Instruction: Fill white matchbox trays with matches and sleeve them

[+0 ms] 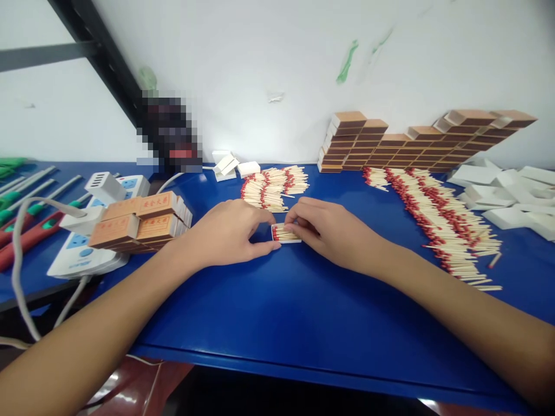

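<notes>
A small white matchbox tray [291,241] with red-tipped matches [281,232] in it lies on the blue table between my hands. My left hand [232,231] holds the tray's left end, thumb at the near corner and index finger at the far one. My right hand [332,231] is closed over the tray's right end, with thumb and fingertips pinched on the matches. Its fingers hide that end of the tray. Just beyond my hands is a loose pile of matches [264,188].
Closed matchboxes [390,144] are stacked along the wall. Loose match rows [442,225] and white trays [511,193] lie on the right. Left are more matchboxes [143,219], a power strip [91,260] with a cable, and red-handled tools [32,234]. Small white trays [225,166] sit at the back.
</notes>
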`<action>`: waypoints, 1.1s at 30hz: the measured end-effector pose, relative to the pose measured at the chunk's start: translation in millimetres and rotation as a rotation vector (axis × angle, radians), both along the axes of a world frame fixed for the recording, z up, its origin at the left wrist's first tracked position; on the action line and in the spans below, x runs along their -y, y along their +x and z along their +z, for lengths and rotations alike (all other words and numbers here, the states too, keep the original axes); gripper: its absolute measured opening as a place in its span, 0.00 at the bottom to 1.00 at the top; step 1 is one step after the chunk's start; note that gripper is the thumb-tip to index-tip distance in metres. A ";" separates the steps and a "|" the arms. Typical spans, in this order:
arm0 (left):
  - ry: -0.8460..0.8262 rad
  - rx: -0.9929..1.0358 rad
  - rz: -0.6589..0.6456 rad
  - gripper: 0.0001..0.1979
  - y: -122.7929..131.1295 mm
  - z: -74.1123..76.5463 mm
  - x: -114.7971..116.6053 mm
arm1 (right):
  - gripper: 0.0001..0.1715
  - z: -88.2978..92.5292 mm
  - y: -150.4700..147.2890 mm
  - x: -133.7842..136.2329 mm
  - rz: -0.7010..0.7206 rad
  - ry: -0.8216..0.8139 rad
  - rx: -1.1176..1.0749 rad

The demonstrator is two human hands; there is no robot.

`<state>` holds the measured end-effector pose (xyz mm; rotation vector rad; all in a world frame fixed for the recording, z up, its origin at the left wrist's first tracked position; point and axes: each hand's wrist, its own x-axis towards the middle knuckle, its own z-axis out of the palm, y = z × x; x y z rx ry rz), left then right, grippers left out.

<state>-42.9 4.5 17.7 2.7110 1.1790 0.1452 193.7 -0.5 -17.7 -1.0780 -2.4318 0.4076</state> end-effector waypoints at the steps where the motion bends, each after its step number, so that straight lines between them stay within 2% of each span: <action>1: 0.000 -0.003 0.004 0.17 0.0 0.1 0.1 | 0.06 -0.1 0.0 -1.0 0.000 0.011 -0.019; 5: 0.005 -0.007 -0.006 0.17 0.3 0.7 1.7 | 0.06 -1.1 -0.5 -13.1 -0.030 0.081 -0.105; 10: -0.005 -0.015 -0.025 0.16 0.7 1.2 3.8 | 0.08 -7.0 -3.3 -28.0 -0.040 0.057 -0.046; 16: -0.003 -0.011 -0.034 0.17 0.5 1.8 4.6 | 0.06 -11.6 -4.8 -28.3 -0.058 0.064 -0.055; 22: -0.004 -0.023 -0.024 0.18 1.0 2.1 4.5 | 0.12 -16.7 -4.4 -31.5 0.001 0.101 -0.027; 29: -0.001 -0.028 -0.028 0.18 1.6 2.0 3.2 | 0.07 -15.4 -4.6 -32.2 -0.016 0.048 -0.043; 33: -0.002 -0.021 -0.027 0.18 1.0 2.1 3.4 | 0.09 -14.4 -5.4 -30.7 -0.013 0.067 -0.028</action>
